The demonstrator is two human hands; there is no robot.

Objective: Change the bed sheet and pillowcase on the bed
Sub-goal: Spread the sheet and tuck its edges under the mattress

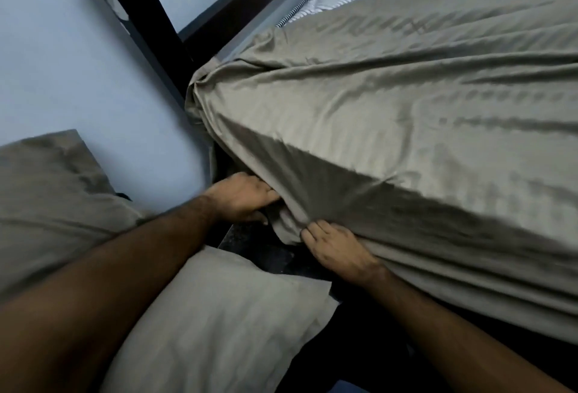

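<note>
Bed sheet (391, 117) draped over near mattress side, edge running left-right. Left hand (240, 197) clamped on bunched hem; right hand (339, 250) pinching fold just right.

Two bare forearms reach in from the bottom edge of the view, each ending in a bare hand: the left hand (242, 197) and the right hand (336, 247). No sleeve shows on either arm. Fine hair shows along the left forearm. The wrists and fingers carry no watch, ring or glove.
</note>
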